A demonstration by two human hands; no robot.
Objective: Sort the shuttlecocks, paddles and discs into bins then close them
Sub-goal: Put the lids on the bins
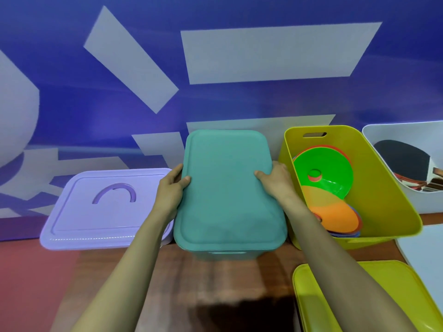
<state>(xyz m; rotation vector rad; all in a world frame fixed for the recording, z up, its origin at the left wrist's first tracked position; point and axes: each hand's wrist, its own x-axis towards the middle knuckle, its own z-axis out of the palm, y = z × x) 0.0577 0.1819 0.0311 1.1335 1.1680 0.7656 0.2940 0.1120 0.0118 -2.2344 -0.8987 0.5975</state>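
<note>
Between a closed lilac plastic bin (105, 207) and an uncovered yellow bin of discs (383, 188), left hand (171, 190) and right hand (275, 182) grip a teal plastic lid (227, 188) on its bin.

Four bins in a row on table (191, 283): left lidded bin (105, 212); middle bin (227, 255) just right of it, middle lid (230, 188) on top; open bin (393, 200) next, discs (323, 173) inside; far-right bin (383, 135) holds paddles (402, 164). Loose lid (383, 295) lies before open bin.
</note>
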